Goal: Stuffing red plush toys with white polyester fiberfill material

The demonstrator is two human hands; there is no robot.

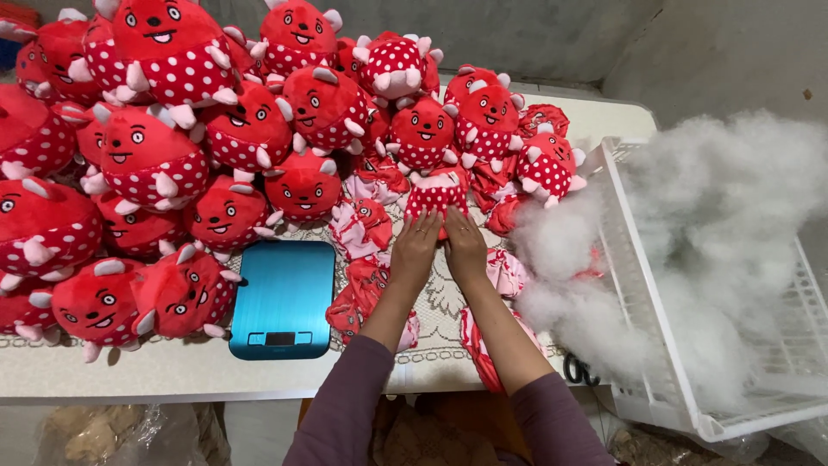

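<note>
We have both hands stretched out over the desk (pixel 172 371), side by side and nearly touching. Our left hand (pixel 416 250) and right hand (pixel 466 246) lie palm-down with the fingers (pixel 423 226) loosely extended, resting against the near edge of a red plush toy with white polka dots (pixel 436 193). The fingers press on it rather than wrap it; we cannot tell whether any of them grips the fabric underneath.

That toy sits just beyond our fingertips, at the front of a big heap of stuffed red plush toys (pixel 147 155) that spreads away to the left of the fingers and further off from us. Under and beside our wrists lie flat, unstuffed toy skins (pixel 362 229) in red and pink, on a lace cloth (pixel 440 302). To the left of our left forearm, near the desk's front edge, lies a blue digital scale (pixel 280 298).

To the right of our right hand, a mound of white fibre stuffing (pixel 716 207) spills out of a white plastic crate (pixel 655 345), its loose edge reaching close to the skins by our right wrist. Our sleeves (pixel 345 414) are dull purple.
</note>
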